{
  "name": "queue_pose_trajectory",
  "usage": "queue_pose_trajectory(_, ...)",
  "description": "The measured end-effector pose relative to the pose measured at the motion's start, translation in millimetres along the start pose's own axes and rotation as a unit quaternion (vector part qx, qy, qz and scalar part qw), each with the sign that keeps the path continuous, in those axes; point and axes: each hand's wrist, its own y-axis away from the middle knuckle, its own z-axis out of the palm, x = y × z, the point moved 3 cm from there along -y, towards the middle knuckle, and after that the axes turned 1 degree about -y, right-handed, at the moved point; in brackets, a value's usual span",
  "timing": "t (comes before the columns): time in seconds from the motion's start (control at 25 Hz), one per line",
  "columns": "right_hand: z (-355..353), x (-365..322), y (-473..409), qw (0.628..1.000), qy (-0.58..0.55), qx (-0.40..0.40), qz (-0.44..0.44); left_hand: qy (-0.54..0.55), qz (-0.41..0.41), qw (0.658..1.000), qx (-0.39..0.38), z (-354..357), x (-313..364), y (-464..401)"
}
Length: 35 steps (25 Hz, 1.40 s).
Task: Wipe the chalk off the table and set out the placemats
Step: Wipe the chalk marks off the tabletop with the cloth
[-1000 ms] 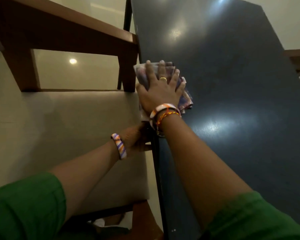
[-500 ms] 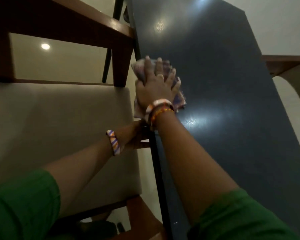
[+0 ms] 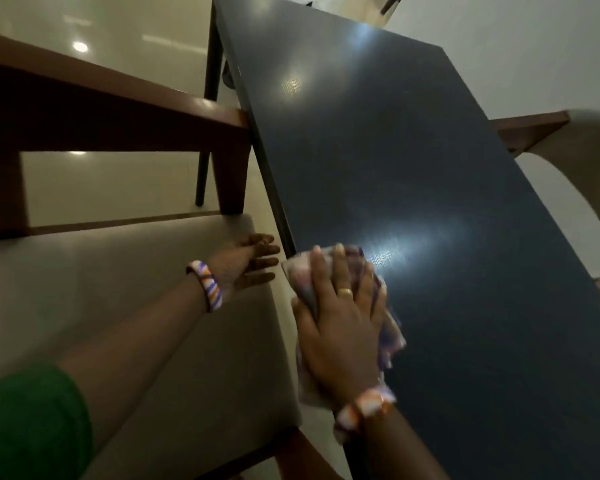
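While the right hand (image 3: pixel 340 327) presses a cloth (image 3: pixel 390 332) flat, the dark worktop (image 3: pixel 413 150) fills most of the scene.

Largest of all is that glossy worktop, catching blurred ceiling lights on its bare top. Off its left edge stands a wooden chair (image 3: pixel 118 109) with a pale cushioned seat, its backrest touching the worktop's edge; off the worktop's right edge, part of another chair (image 3: pixel 541 128) shows. Both arms wear green sleeves (image 3: pixel 32 424). On the worktop's near left edge lies the patterned cloth, partly overhanging, the right hand spread on it with fingers straight, a gold ring (image 3: pixel 345 292) on one. Just left of the worktop, above the seat, the left hand (image 3: pixel 246 263) is held out with its grip apart, fingers extended toward the edge, holding nothing. Striped bangles (image 3: pixel 205 285) circle both wrists.
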Motion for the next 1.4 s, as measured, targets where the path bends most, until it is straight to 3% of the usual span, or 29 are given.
queue_pose_trajectory(0.12,-8,-39,-103,0.999,-0.018,0.033,-0.026,0.018,0.031,0.999,0.02,-10,11,-9)
queue_pose_trajectory(0.32,-16,-70,-190,0.999,-0.014,-0.019,-0.048,0.021,-0.003,1.0,0.02,-5,-12,2)
queue_pose_trajectory(0.44,-13,-60,-159,0.997,-0.016,-0.007,-0.072,0.052,-0.008,0.998,0.047,-5,-16,14)
queue_pose_trajectory(0.6,-11,-28,-77,0.996,-0.024,-0.006,-0.082,0.064,0.009,0.985,0.157,10,-24,48)
queue_pose_trajectory(0.8,-5,25,49,0.995,-0.048,-0.021,-0.089,-0.092,0.125,0.958,0.239,48,-46,100)
queue_pose_trajectory(0.92,-2,61,132,0.993,-0.072,-0.031,-0.091,-0.31,0.248,0.876,0.274,80,-79,145)
queue_pose_trajectory(1.08,3,120,244,0.993,-0.079,-0.02,-0.085,-0.525,0.322,0.756,0.223,141,-148,203)
queue_pose_trajectory(1.2,5,174,310,0.996,-0.061,-0.026,-0.059,-0.646,0.299,0.68,0.178,173,-195,214)
queue_pose_trajectory(1.32,1,249,340,0.998,-0.039,0.001,0.045,-0.752,0.273,0.557,0.222,181,-213,211)
queue_pose_trajectory(1.4,-9,303,343,0.987,-0.027,0.034,0.154,-0.769,0.269,0.528,0.242,185,-216,208)
